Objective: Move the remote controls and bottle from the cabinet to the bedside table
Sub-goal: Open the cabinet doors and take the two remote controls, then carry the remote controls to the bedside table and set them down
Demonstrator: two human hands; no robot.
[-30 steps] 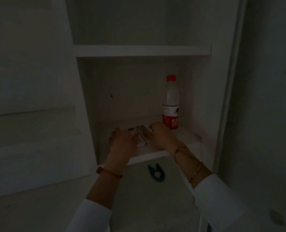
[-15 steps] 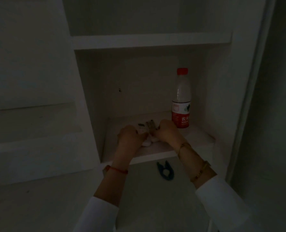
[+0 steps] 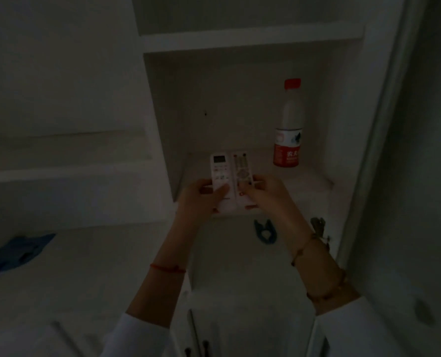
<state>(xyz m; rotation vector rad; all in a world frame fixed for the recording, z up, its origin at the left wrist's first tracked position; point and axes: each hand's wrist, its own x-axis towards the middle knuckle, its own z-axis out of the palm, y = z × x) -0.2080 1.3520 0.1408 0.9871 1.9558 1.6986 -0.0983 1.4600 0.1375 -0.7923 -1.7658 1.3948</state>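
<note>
Lifted off the shelf now, both remotes (image 3: pixel 231 181) point away, side by side.

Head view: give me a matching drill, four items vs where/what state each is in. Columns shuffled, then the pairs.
Items:
1. remote with display
2. remote without display
3. bottle
4. blue clip

States:
A. standing upright at the shelf's right
B. held in the left hand
C. lying on the surface below the shelf
D. held in the right hand

Pairs: 1-B, 2-D, 3-A, 4-C
</note>
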